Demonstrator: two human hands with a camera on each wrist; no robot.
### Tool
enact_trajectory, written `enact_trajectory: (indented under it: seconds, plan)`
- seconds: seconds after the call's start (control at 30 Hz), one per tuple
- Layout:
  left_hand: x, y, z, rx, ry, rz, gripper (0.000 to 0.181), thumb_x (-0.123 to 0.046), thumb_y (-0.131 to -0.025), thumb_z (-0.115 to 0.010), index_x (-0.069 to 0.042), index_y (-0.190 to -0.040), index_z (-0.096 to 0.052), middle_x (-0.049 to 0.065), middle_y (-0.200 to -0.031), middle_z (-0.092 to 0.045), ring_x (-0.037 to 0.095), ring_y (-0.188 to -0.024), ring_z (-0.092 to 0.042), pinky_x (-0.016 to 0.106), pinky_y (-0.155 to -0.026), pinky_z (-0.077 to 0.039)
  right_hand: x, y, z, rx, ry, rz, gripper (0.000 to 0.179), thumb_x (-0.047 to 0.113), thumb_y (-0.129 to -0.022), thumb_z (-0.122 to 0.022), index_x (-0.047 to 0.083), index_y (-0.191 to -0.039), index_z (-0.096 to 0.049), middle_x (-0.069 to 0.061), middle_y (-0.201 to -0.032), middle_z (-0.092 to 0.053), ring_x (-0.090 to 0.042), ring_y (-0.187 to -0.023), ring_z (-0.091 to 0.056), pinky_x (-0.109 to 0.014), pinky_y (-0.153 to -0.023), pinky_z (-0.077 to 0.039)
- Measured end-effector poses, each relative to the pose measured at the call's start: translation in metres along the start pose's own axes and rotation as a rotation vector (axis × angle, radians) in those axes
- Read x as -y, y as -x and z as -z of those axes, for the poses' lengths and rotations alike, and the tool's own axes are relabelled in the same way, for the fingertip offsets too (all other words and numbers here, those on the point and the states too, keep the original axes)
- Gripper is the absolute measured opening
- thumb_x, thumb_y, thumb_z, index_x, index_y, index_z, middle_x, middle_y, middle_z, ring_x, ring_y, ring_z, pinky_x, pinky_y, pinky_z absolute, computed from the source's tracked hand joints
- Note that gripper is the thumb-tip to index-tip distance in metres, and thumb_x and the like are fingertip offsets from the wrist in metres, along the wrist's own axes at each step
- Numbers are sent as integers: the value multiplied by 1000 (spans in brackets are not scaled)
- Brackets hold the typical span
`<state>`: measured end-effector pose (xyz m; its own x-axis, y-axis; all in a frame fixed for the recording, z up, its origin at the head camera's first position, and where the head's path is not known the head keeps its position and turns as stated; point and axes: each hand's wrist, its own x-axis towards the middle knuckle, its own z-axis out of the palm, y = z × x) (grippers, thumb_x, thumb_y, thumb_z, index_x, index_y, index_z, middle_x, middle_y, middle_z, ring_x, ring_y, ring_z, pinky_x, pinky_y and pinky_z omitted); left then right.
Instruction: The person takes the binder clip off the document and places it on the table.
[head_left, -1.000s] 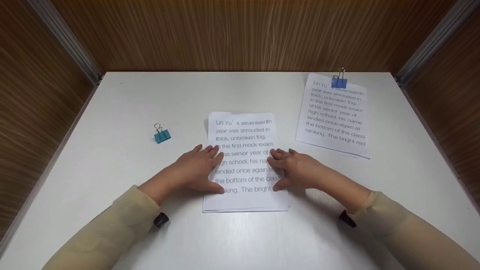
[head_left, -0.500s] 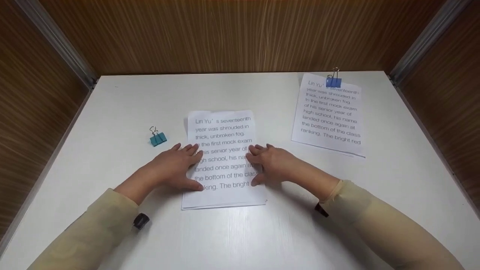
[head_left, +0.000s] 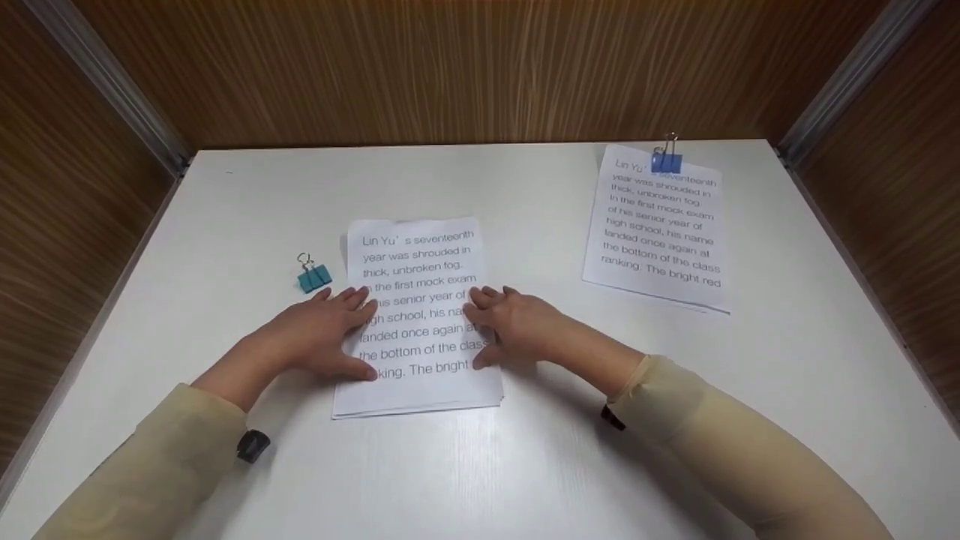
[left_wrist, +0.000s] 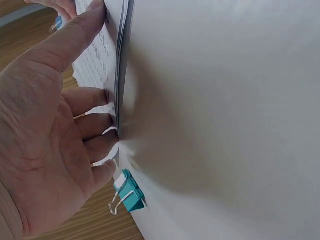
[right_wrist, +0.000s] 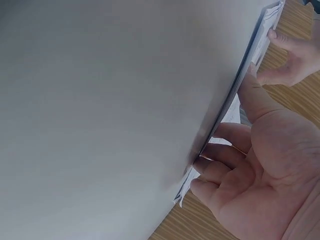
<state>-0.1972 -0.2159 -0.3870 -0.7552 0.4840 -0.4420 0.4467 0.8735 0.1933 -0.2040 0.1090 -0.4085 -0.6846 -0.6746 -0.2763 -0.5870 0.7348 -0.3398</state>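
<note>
A stack of printed paper sheets (head_left: 420,322) lies flat on the white table, its edges slightly uneven at the bottom. My left hand (head_left: 319,337) rests along its left edge, fingers spread and thumb on the top sheet. On the opposite edge my right hand (head_left: 521,326) touches the stack likewise, thumb and fingers apart. Both wrist views show the fingertips against the stack's side, with the palms off the table. A teal binder clip (head_left: 314,278) lies just beyond the left fingertips; the left wrist view shows this clip (left_wrist: 131,192) near the little finger.
A second set of printed sheets (head_left: 652,232) lies at the back right, with a blue binder clip (head_left: 667,162) on its top edge. Wood-grain panels (head_left: 480,67) close off the back and both sides of the table (head_left: 525,480).
The paper stack has slid left between both hands, nearer to the teal binder clip. The clipped sheets and the teal clip stay in place; the head view shifted slightly.
</note>
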Motion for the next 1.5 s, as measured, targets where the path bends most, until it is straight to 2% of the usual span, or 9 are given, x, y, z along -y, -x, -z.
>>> enact_trajectory:
  seconds: [0.13, 0.3, 0.77, 1.1, 1.27, 1.5]
  plan:
    - [5, 4, 2, 5, 20, 16, 109, -64, -86, -79, -5, -166, -34, 19, -174, -23, 41, -160, -20, 60, -128, -20, 4, -5, -1, 10, -5, -3, 89, 47, -93, -81, 6, -162, -43, -21, -169, -29, -37, -157, -29, -49, -130, -21]
    - [9, 7, 3, 3, 36, 36, 108, -62, -86, -80, -6, -166, -34, 18, -174, -23, 47, -159, -19, 65, -124, -24, 8, -11, -1, 0, 8, 7, 84, 47, -93, -81, 5, -158, -49, -22, -169, -30, -38, -156, -31, -50, -129, -23]
    - [20, 9, 3, 18, 55, 78, 107, -60, -85, -82, -10, -167, -33, 16, -175, -21, 52, -157, -17, 67, -124, -24, 17, -22, 0, 7, 38, -10, 86, 50, -92, -81, 6, -158, -50, -19, -170, -31, -35, -157, -32, -47, -129, -23]
    - [17, 5, 7, 24, 55, 77, 109, -59, -83, -84, -8, -166, -35, 19, -174, -22, 52, -157, -17, 67, -124, -24, 13, -19, -1, -9, -20, -6, 85, 46, -93, -82, 6, -160, -48, -20, -170, -29, -35, -158, -29, -48, -130, -21]
    - [13, 2, 12, 32, 18, 79, 109, -57, -82, -86, -5, -164, -38, 22, -172, -26, 52, -156, -20, 68, -123, -24, 9, -18, -1, -37, -69, -6, 84, 46, -92, -82, 10, -160, -48, -18, -169, -31, -34, -158, -29, -48, -130, -21]
    - [7, -1, 15, 64, -19, 111, 108, -54, -81, -89, -5, -164, -39, 23, -171, -27, 55, -155, -21, 68, -123, -26, -6, -12, -1, -96, -126, 62, 67, 40, -95, -81, 10, -150, -59, -20, -166, -37, -34, -151, -43, -51, -128, -24]
